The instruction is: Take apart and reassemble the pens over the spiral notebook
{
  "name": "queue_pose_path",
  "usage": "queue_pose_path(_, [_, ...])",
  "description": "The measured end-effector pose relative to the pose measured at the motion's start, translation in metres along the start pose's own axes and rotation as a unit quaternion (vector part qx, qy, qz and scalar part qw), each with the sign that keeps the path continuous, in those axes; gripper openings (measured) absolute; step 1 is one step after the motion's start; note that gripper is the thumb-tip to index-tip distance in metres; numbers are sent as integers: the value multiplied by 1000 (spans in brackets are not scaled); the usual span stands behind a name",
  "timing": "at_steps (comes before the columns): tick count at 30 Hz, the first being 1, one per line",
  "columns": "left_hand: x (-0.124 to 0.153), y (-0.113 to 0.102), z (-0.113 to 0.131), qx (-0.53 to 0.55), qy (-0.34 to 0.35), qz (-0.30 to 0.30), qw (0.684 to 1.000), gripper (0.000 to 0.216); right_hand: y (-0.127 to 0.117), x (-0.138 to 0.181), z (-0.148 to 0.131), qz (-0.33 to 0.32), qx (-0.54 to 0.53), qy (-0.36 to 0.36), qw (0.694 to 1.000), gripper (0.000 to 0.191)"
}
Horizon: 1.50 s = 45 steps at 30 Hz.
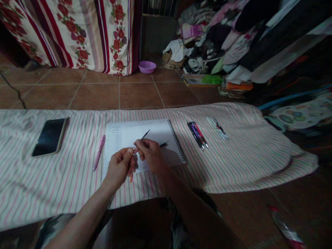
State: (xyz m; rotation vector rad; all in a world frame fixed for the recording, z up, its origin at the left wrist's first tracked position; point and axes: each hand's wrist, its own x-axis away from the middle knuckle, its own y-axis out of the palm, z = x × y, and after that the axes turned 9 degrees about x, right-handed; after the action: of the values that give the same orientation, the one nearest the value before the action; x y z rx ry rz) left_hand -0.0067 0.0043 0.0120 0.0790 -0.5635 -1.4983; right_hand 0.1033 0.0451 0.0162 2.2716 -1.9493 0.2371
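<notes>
As a notebook (160,129) is lying below, our left hand (120,165) and right hand (151,154) are pinching pen parts (145,134).

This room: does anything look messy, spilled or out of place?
Yes: the clothes at upper right look untidy, lying in a loose heap, with white fabric hanging over a cardboard box. On the striped cloth, nothing looks spilled; pens lie neatly beside the notebook.

Striped cloth (246,162) has phone (48,137), pink pen (99,153), spiral ntbk (166,133), other pens (197,135).
</notes>
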Motion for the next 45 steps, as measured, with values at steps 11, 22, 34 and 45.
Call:
queue_pose_path(11, [5, -2, -9, -215, 87, 65, 971, 26, -1, -1, 1, 9, 19, 65, 998, 29])
queue_pose_path(22, [3, 4, 11, 141, -129, -8, 982, 31, 1, -2, 0, 0, -30, 56, 998, 20])
queue_pose_path(34, [2, -4, -4, -216, 82, 45, 972, 27, 1, -1, 4, 3, 16, 55, 998, 27])
queue_pose_path(45, [2, 4, 12, 132, -136, -18, 982, 29, 0, -2, 3, 3, -25, 55, 998, 24])
